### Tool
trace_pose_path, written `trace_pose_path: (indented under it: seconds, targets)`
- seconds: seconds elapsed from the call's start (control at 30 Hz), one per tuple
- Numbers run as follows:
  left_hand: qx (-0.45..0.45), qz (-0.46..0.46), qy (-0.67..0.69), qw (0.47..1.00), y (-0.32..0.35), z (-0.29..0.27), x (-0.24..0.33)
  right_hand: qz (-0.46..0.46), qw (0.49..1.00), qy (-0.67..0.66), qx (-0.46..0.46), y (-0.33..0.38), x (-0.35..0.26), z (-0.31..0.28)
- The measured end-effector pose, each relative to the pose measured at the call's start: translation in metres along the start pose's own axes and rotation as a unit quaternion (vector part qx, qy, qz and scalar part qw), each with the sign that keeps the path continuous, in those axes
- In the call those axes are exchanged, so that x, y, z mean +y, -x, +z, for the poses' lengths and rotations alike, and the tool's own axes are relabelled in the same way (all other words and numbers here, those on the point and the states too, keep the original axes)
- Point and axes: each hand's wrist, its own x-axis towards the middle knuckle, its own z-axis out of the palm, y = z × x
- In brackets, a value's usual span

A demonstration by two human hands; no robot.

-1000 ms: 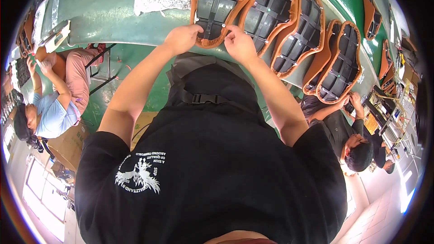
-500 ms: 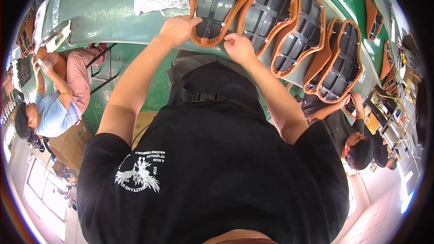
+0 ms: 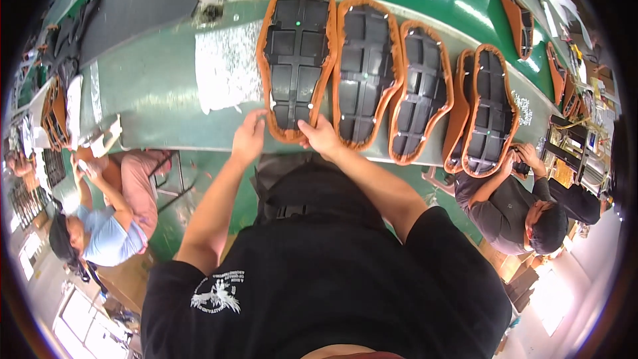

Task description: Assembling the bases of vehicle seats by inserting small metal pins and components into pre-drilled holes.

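A long panel lies upside down on the bench before me. Its back is ribbed black plastic, and brown wrapped covering is folded over its edge. My left hand has its fingertips at the rim on the left side near the close end; the fingers are partly hidden. At the same end, my right hand grips the right edge, thumb on top and the other fingers under it. Just right of it lies a second panel of the same kind, its rim close beside the first.
More such panels lie to the right, some overlapping. A whitish patterned sheet is on the green bench at left. One person sits at left and another at right, both with their hands busy.
My view has shifted, so more of the bench's far side shows. My right hand has gone from beside the first panel to its near right edge, thumb on top.
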Motion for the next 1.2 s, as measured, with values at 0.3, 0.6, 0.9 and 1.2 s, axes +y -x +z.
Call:
trace_pose_path:
  seconds: [0.3, 0.6, 0.9, 1.2]
  targets:
    - [-0.075, -0.175, 0.443, 0.876, -0.033, -0.015, -0.015, -0.168, 0.975, -0.147, -0.007, -0.096, -0.183, 0.016]
    - [-0.176, -0.218, 0.649, 0.707, -0.09, -0.029, 0.052, -0.261, 0.872, 0.409, 0.06, -0.143, -0.267, 0.015]
    - [-0.207, -0.209, 0.656, 0.695, -0.104, 0.016, 0.092, -0.477, 0.614, 0.628, -0.011, -0.003, -0.171, 0.004]
    - [-0.248, -0.218, 0.627, 0.705, -0.094, 0.038, 0.121, -0.486, 0.706, 0.514, -0.021, 0.012, -0.17, -0.045]
